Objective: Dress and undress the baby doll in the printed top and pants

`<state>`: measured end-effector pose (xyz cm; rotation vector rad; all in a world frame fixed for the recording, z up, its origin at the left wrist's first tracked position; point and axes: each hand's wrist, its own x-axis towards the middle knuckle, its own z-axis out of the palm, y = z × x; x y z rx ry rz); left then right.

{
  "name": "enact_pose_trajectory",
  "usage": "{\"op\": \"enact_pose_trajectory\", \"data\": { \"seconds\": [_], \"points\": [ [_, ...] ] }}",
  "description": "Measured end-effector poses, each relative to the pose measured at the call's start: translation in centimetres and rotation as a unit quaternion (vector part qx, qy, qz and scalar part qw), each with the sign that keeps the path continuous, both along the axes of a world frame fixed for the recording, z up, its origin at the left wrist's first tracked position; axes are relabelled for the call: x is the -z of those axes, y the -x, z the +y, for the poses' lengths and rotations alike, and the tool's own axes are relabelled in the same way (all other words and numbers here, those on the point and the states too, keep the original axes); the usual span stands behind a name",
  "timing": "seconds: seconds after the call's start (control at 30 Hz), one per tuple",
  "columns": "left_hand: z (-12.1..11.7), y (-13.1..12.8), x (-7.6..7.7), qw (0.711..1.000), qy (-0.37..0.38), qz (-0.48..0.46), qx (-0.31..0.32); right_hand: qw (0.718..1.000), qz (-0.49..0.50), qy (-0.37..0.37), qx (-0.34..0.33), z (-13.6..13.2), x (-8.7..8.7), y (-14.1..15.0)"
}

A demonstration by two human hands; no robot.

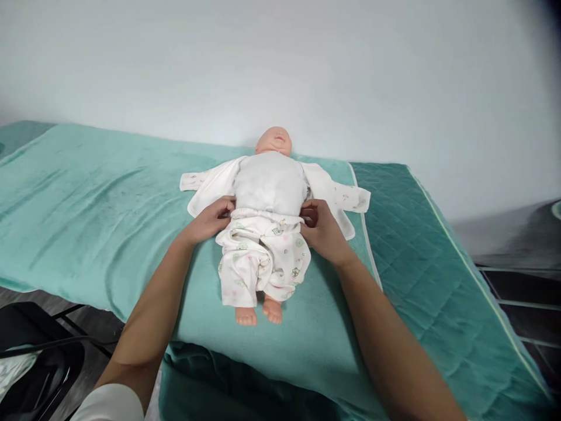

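Observation:
A baby doll (272, 181) lies on its back on a green blanket, head toward the wall and bare feet toward me. Its white long-sleeved top (214, 184) is spread apart, so the pale grey cloth torso shows. Printed white pants (263, 251) cover its legs up to the waist. At the left end of the waistband, my left hand (211, 219) has its fingers closed on the pants' edge. My right hand (323, 230) pinches the waistband at the other side, fingers curled and partly hidden.
The smooth green blanket (87, 199) overlies a quilted darker green pad (407, 245) on the bed. A white wall (280, 70) rises behind. Below left stands a black chair (56, 362) with some cloth on it. Dark shelving with light bars (526, 304) is at the right.

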<state>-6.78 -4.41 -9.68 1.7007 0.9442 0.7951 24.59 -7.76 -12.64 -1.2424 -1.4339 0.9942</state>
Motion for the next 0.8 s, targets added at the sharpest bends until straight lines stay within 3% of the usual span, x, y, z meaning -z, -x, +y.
{"op": "enact_pose_trajectory", "data": {
  "seconds": [0.2, 0.43, 0.7, 0.8],
  "points": [
    [-0.3, -1.1, 0.4, 0.997, 0.043, -0.056, -0.021, 0.999, 0.03, -0.023, 0.003, 0.0, -0.2, 0.4],
    [0.0, -2.2, 0.6, 0.988, 0.035, -0.117, -0.096, 0.994, 0.104, -0.033, 0.01, 0.4, -0.7, 0.8],
    [-0.1, -2.5, 0.7, 0.988, 0.077, -0.103, -0.086, 0.994, 0.109, 0.017, -0.026, 0.8, -0.4, 0.3],
    [-0.3, -1.8, 0.6, 0.99, 0.081, -0.092, -0.066, 0.997, 0.077, -0.008, -0.025, 0.6, -0.4, -0.2]
  ]
}}
